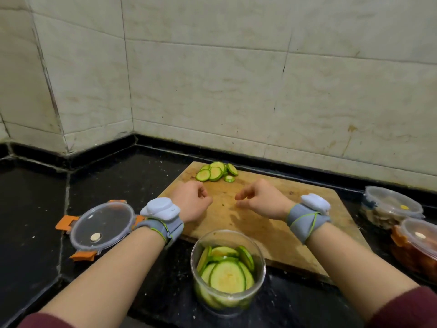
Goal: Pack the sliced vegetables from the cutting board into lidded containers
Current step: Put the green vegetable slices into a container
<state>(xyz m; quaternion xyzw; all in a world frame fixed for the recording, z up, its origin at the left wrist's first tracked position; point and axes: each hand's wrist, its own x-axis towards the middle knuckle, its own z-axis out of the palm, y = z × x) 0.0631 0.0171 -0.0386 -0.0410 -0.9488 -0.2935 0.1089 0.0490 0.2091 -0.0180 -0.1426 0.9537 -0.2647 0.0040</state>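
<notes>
While the left hand (192, 201) and right hand (261, 201) hover loosely curled, empty, the zucchini slices (216, 172) sit just above them in frame, nearer the left.

A single wide-angle camera worn on the person's head looks forward and down along both forearms. It sits close above the black stone bench (35, 209) and faces a corner of pale tiled wall (212, 79), which fills the upper half of the view. The worn wooden cutting board (272, 223) lies mid-frame, with the left hand (192, 201) and right hand (260, 201) over it. Nearest the lens, at bottom centre, stands a clear round glass container (227, 231). The right edge cuts off an orange-clipped lidded plastic box (418, 235). Tile lines bow toward the frame's sides.
</notes>
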